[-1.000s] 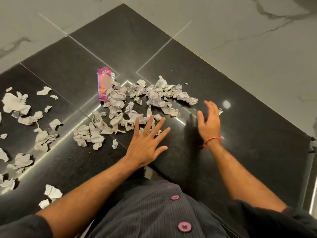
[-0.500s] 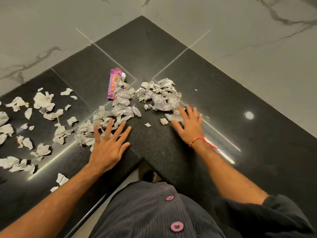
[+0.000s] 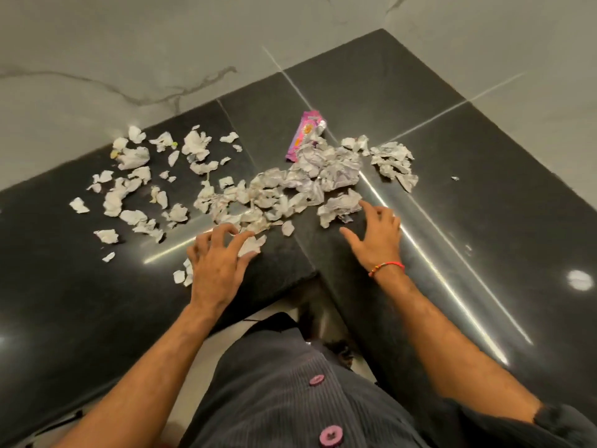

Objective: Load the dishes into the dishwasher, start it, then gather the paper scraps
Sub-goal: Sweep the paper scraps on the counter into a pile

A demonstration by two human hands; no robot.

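Note:
Several crumpled white paper scraps (image 3: 310,179) lie heaped in the corner of a black stone counter (image 3: 484,195), with more scraps (image 3: 129,185) strewn loosely to the left. My left hand (image 3: 219,260) lies palm down at the near edge of the heap, fingers bent like a claw, tips touching a scrap (image 3: 253,244). My right hand (image 3: 376,236), with a red thread at the wrist, rests palm down, its fingers against a bigger crumpled piece (image 3: 340,206). Neither hand holds anything.
A pink wrapper (image 3: 305,134) lies at the far edge of the heap. Grey-veined marble wall (image 3: 161,59) rises behind both counter runs. The counter's inner corner edge (image 3: 315,276) is just in front of my body.
Both hands have swept leftward, pushing scraps together. The right hand moved from the right side of the heap to its near middle. The left hand's fingers have curled from flat.

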